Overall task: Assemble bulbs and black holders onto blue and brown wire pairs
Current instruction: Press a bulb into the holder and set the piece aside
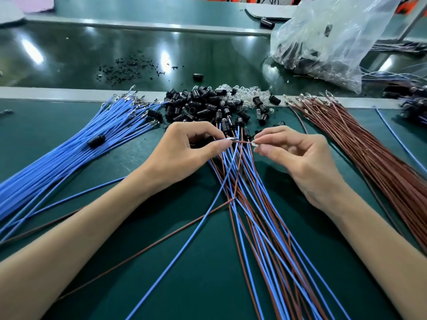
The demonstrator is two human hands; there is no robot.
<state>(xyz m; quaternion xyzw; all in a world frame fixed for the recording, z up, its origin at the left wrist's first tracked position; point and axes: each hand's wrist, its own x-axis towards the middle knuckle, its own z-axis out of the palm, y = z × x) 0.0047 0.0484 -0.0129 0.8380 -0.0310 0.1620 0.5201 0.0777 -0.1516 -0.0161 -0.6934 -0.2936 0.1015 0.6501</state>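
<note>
Fingertips (219,147) of left hand (184,150): thumb and forefinger pinched tight on a silvery terminal (231,139). Right hand (298,158): thumb and forefinger clamped on the end of a brown wire (243,142), a short run of it stretched between the two hands. Other fingers of both hands loosely curled.

Hard to make out: whether the terminal belongs to that brown wire or to a blue one crossing just beneath it. What sits inside the left palm is hidden by the fingers. Both forearms run off the bottom edge.

Around: the hands hover over a fan of paired wires (258,215), blue and brown mixed, spreading toward the near edge of the green mat (161,273). Some far ends carry black holders, partly screened by the hands. Just beyond the hands, a heap of black holders (196,107) with clear bulbs (233,92) mixed in at its far side. Blue wires (69,155) bundled to the left, one stray holder (96,140) lying on them. Brown wires (369,153) bundled to the right. Farther back, black scraps (131,69) scattered on the glossy belt (69,54). Clear plastic bag (323,42) at far right, contents blurred.

Pose: wrists angled inward, backs of the hands up, fingertips facing each other close together.
</note>
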